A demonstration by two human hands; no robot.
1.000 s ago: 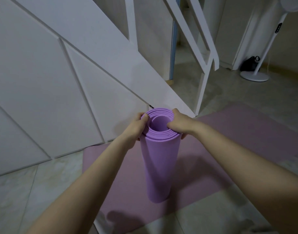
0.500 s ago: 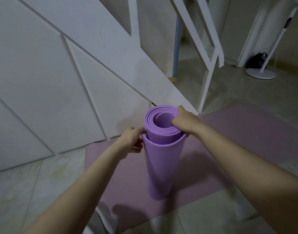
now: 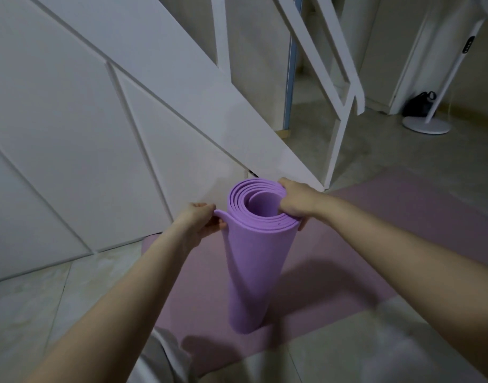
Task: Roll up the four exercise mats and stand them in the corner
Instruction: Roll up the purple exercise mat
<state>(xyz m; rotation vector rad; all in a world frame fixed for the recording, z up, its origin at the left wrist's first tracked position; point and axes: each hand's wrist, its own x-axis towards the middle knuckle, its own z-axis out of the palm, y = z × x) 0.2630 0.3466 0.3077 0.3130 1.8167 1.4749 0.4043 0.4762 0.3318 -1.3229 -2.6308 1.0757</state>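
Observation:
A rolled purple exercise mat [image 3: 251, 272] stands upright on its end in the middle of the view. Its lower end rests on a pink mat [image 3: 389, 225] that lies flat on the floor. My right hand [image 3: 295, 201] grips the top rim of the roll on its right side, fingers hooked over the coiled layers. My left hand [image 3: 202, 221] pinches the loose outer flap of the purple mat at the top left, pulled a little away from the roll. The coil looks loose at the top.
The white panelled side of a staircase [image 3: 99, 134] rises close behind the mat. Its white railing post [image 3: 338, 150] stands at the right. A white pedestal fan [image 3: 428, 124] and a dark bag [image 3: 418, 105] are at the far right on the tiled floor [image 3: 30, 313].
My left hand has come off the top rim and now pinches the outer flap, drawn out to the left. The inner coil rose slightly. My right hand keeps its grip on the rim.

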